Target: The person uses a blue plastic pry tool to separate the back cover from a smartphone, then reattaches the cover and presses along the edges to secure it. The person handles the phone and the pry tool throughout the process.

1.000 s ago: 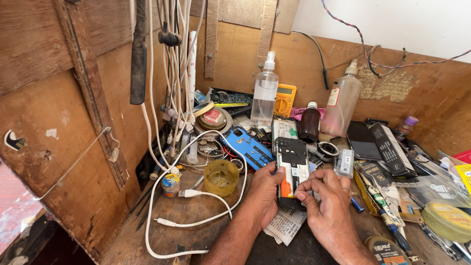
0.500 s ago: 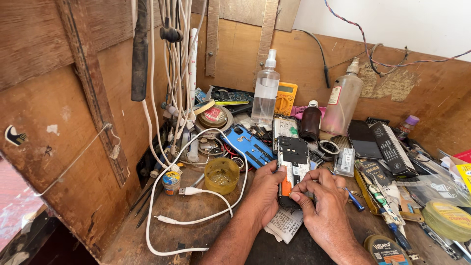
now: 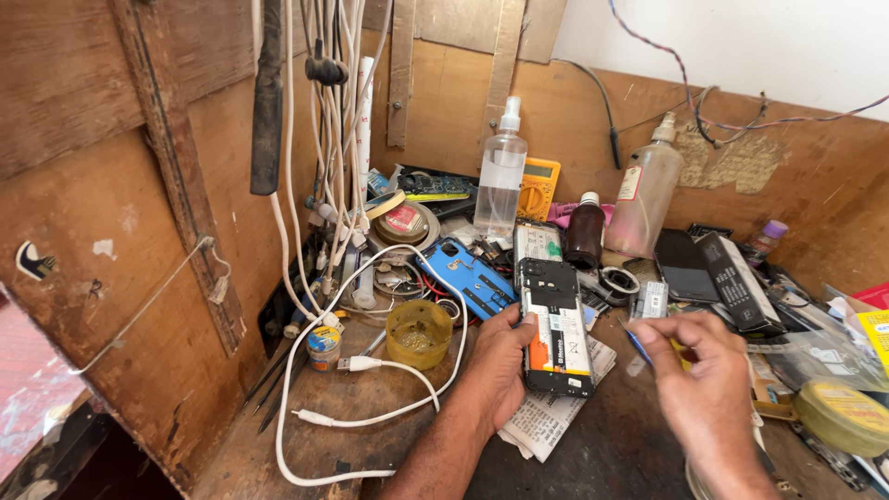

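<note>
A white cable (image 3: pixel 370 366) loops past a yellow cup (image 3: pixel 419 333) on the cluttered surface (image 3: pixel 343 407). The left hand (image 3: pixel 500 356) grips an opened phone (image 3: pixel 554 324) over newspaper (image 3: pixel 546 417); the right hand (image 3: pixel 699 356) pinches a small blue tool (image 3: pixel 637 344) just beside it.

This is a small phone-repair workshop; a rough wooden desk (image 3: pixel 352 407) boxed in by plywood walls is crowded with an opened phone (image 3: pixel 556 326), a blue phone shell (image 3: pixel 468 278), a yellow multimeter (image 3: pixel 540 185), spray bottles (image 3: pixel 500 181) and a dark glass bottle (image 3: pixel 585 231); white charging cables (image 3: pixel 333 120) hang in a bundle at the left.
</note>
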### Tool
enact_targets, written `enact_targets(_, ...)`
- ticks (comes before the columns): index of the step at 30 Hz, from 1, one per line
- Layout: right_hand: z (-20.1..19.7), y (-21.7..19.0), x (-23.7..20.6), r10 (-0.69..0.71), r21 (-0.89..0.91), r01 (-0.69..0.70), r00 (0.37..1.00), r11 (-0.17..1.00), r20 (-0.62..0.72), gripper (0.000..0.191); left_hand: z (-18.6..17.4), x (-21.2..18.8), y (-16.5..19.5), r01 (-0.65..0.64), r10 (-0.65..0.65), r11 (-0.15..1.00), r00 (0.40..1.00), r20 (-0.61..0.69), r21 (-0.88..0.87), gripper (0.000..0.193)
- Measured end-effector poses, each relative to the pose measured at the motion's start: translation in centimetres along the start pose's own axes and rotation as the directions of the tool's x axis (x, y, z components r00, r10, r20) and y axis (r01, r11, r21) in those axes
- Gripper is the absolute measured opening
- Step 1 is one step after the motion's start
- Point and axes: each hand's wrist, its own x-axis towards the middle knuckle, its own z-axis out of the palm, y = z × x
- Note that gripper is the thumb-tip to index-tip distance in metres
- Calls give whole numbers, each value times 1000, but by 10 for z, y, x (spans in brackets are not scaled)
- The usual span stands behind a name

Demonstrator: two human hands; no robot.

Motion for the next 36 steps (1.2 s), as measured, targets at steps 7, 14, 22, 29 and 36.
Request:
enact_targets(7,0,44,7,215,-629,-38,954,777,208,36,4,-6,6,46,-44,998,998,-39,34,32)
enact_targets(14,5,54,1,86,-629,10,989,777,121,37,1,-6,3,-56,50,995,996,76,81,35)
enact_targets(22,0,38,15,181,-691,24,958,723,223,26,-1,-5,2,-14,8,997,997,81,73,33)
enact_targets(29,-14,15,35,118,-694,264,885,669,451,26,2,-7,4,-25,17,995,996,83,94,33)
enact_targets(36,-8,16,59,355,-708,110,805,698,475,26,2,-6,5,26,-28,996,999,26,86,31)
